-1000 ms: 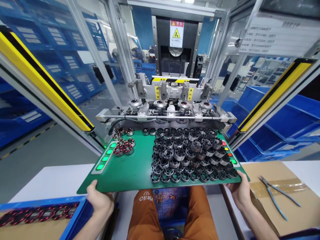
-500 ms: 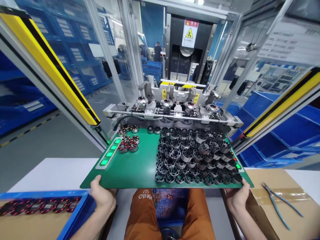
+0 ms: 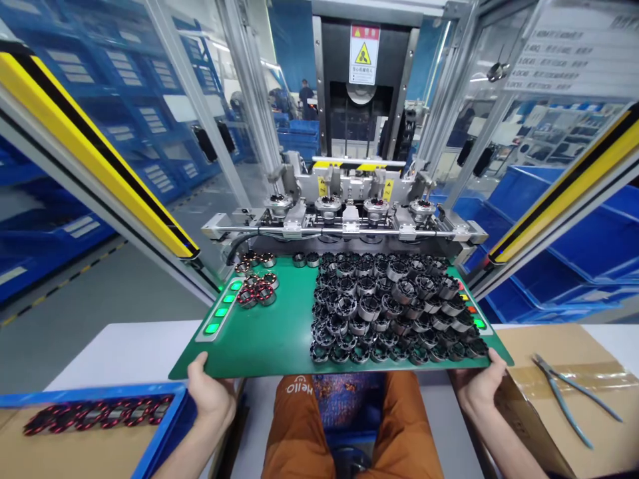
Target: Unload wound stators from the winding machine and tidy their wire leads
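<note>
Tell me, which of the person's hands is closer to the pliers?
The right. The right hand is at the green board's near right corner, just left of the pliers. The left hand is at the near left corner, much farther away.

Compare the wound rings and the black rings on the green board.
The wound rings show red and copper-coloured wire; the black rings show none. The wound rings are few, at left; the black rings are many, mostly at right. Both rest on the green board.
</note>
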A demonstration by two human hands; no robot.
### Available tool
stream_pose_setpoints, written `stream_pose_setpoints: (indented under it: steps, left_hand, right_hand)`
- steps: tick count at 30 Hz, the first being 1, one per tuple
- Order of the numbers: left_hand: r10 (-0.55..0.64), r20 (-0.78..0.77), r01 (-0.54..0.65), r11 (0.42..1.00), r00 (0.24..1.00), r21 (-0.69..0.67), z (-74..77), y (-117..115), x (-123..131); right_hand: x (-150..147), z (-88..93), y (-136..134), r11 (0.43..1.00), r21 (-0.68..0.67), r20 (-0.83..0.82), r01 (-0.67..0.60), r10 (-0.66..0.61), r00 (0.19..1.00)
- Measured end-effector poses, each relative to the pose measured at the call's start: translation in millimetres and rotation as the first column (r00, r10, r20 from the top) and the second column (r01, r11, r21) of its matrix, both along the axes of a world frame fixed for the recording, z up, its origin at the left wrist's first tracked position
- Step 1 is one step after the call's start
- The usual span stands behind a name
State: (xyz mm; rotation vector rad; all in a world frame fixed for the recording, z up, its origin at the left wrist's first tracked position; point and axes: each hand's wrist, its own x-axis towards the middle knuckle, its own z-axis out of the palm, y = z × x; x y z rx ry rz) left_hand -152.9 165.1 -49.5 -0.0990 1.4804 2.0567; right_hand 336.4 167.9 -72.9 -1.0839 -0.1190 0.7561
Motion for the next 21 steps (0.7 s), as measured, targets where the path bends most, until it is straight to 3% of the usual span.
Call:
stream_pose_setpoints:
  steps: [21]
  left_hand:
    - [-0.021,-0.014,0.021,1.000,1.000,-0.001,7.0,-3.0,0.2]
  right_hand:
    - [2.0,7.0,-2.8,0.996,-0.087,-0.003,-0.010,0.010,1.000]
